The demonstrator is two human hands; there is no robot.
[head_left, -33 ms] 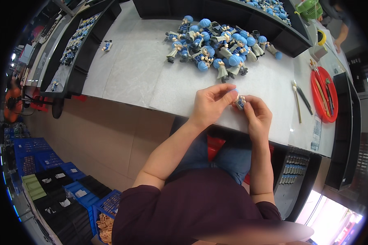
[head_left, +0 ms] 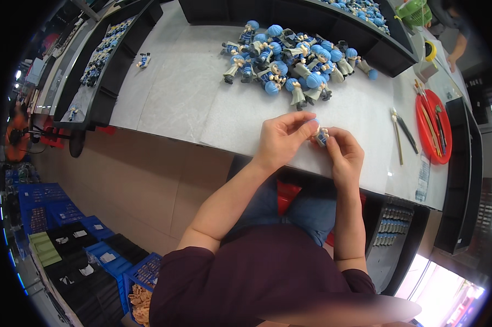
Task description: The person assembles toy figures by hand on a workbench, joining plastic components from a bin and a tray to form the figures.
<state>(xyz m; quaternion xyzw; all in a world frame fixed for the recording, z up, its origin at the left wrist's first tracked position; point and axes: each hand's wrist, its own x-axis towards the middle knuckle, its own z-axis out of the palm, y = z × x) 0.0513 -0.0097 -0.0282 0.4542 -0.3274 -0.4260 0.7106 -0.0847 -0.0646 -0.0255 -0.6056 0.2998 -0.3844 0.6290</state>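
Over the table's near edge, both my hands hold one small figurine (head_left: 322, 137) with a blue and white body. My left hand (head_left: 284, 137) pinches its light blue head between thumb and fingers, covering most of it. At the figurine's lower right side, the thumb and bent fingers of my right hand (head_left: 345, 157) grip the body. Beyond my hands lies a heap of blue-haired figurines (head_left: 313, 80) with pale capes, tumbled over one another. One more figurine (head_left: 143, 60) lies alone at the left of the table (head_left: 172, 90).
Black trays with figurines stand at the left (head_left: 100, 101) and the back (head_left: 306, 24). To the right are a red oval dish (head_left: 447, 122) with brushes, and loose brushes (head_left: 405, 133) beside it. Blue crates (head_left: 142, 272) sit low at the left. Another person's arm (head_left: 459, 49) shows far right.
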